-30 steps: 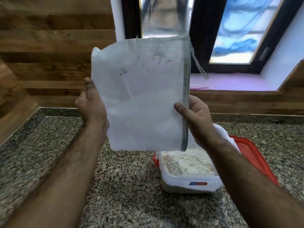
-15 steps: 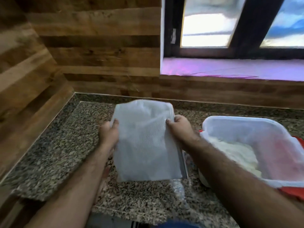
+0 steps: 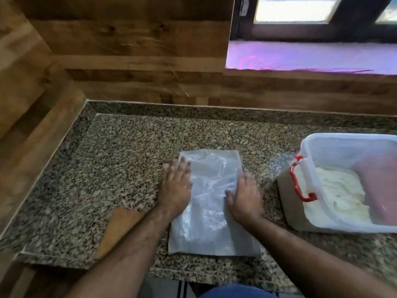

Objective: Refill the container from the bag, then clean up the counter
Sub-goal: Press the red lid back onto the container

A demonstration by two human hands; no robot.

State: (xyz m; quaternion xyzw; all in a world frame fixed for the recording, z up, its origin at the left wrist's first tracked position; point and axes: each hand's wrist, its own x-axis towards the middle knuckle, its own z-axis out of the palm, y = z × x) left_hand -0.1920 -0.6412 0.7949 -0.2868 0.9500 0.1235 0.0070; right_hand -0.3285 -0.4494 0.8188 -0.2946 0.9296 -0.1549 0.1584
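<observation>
The empty white woven bag (image 3: 211, 203) lies flat on the speckled granite counter (image 3: 120, 160), near its front edge. My left hand (image 3: 176, 186) rests palm down on the bag's left side with straight fingers. My right hand (image 3: 243, 195) presses flat on its right side. To the right stands the clear plastic container (image 3: 343, 147) with a red latch (image 3: 300, 179), holding white flour (image 3: 337, 194).
Wooden panel walls close off the counter at the left and back. A window sill (image 3: 311, 57) runs above the back wall on the right. The counter's front edge lies just below the bag.
The bag came down from held up in the air to flat on the counter. Both hands went from pinching its sides to lying flat on it. The view turned left.
</observation>
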